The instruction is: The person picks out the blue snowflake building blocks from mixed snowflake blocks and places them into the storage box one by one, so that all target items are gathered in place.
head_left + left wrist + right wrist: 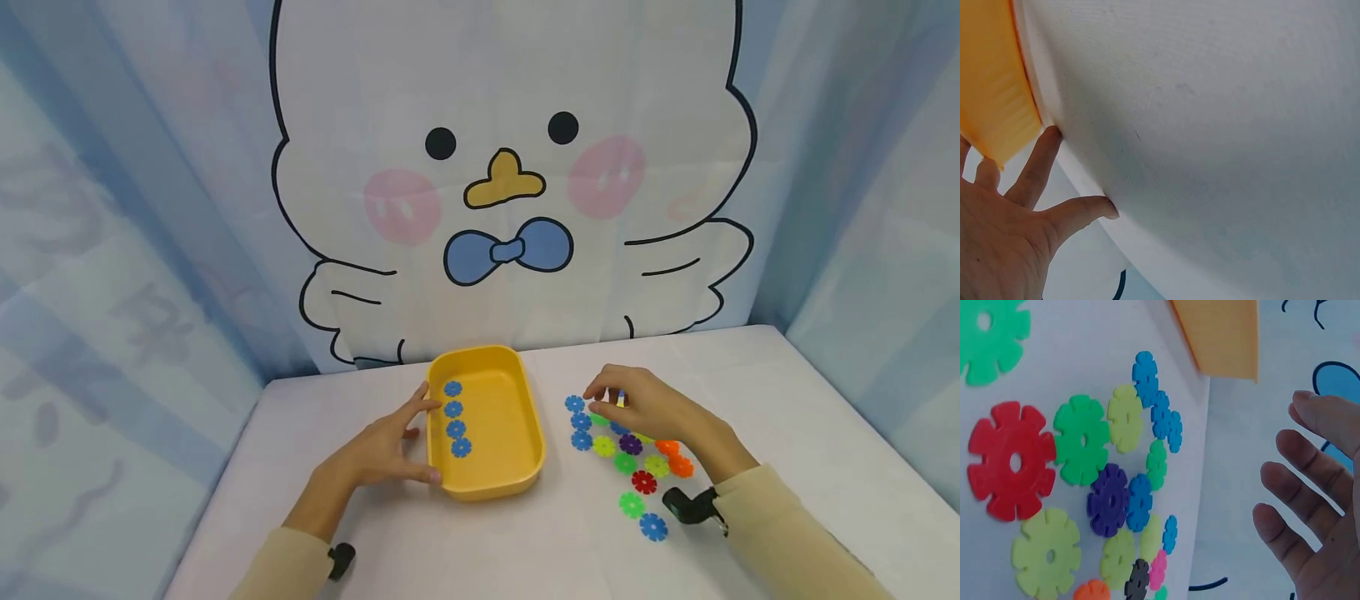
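A yellow tray [502, 433] stands on the table, with several blue notched plastic discs [456, 429] lined up along its left side. My left hand [375, 450] is at the tray's left side, fingers spread and fairly straight, the index finger touching the rim and the thumb by the near left corner. My right hand [637, 400] hovers above the far part of a loose group of discs. In the right wrist view its fingers are loosely bent with nothing between them. Three blue discs [581, 421] lie in a row left of that hand, which partly hides others.
Green, yellow, purple, orange and red discs [644, 482] lie scattered right of the tray. One blue disc [653, 527] is nearest the front. Behind the white table [570, 550] hangs a curtain [510, 308] with a cartoon figure.
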`<state>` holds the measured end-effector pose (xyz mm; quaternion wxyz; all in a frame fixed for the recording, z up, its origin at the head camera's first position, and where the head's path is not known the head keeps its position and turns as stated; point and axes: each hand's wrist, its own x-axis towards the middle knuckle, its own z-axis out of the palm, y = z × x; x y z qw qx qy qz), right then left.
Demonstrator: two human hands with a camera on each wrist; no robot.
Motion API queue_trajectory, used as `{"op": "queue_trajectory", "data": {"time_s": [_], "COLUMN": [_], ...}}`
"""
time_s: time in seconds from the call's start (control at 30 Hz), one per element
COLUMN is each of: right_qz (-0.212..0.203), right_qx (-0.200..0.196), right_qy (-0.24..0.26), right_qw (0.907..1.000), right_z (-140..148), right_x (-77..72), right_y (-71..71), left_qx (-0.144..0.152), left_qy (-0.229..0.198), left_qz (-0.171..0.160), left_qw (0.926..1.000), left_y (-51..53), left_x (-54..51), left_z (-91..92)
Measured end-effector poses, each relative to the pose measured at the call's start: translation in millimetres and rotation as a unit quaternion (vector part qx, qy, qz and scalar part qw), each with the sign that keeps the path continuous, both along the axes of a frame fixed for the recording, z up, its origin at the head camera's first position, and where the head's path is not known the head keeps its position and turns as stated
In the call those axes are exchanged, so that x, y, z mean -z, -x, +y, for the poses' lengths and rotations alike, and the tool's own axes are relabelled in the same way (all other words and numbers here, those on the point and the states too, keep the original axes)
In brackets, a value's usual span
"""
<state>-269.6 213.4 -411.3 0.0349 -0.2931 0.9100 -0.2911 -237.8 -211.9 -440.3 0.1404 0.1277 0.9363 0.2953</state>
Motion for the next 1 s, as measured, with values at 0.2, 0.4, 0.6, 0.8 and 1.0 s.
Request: {"op": "queue_trajectory", "data": {"time_s": [0.2, 0.4, 0.6, 0.8, 1.0], "right_qz": [-0.004, -0.004, -0.008, -0.023, -0.018], "right_qx": [0.023, 0.02, 0.038, 0.05, 0.059], "right_qy": [-0.011, -0.02, -0.022, -0.032, -0.038], "right_qw": [0.9997, 0.9996, 0.999, 0.998, 0.9974], "right_z": [13, 27, 37, 39, 33], "right_x": [9.8, 18.2, 27.8, 39.0, 44.9], "right_y": [-0.9, -1.7, -3.6, -1.8, 3.6], "left_qx": [0.006, 0.004, 0.008, 0.005, 0.001], "left_qy": [0.004, 0.006, 0.001, 0.002, 0.003], "left_qz": [0.007, 0.004, 0.005, 0.001, -0.001], "left_qw": [0.9999, 1.0, 1.0, 1.0, 1.0], "left_y": [0.1, 0.4, -0.3, -2.1, -3.5], "left_x": [-1.7, -2.0, 0.5, 0.6, -2.0], "left_z": [-2.8, -1.1, 2.0, 1.5, 0.8]}}
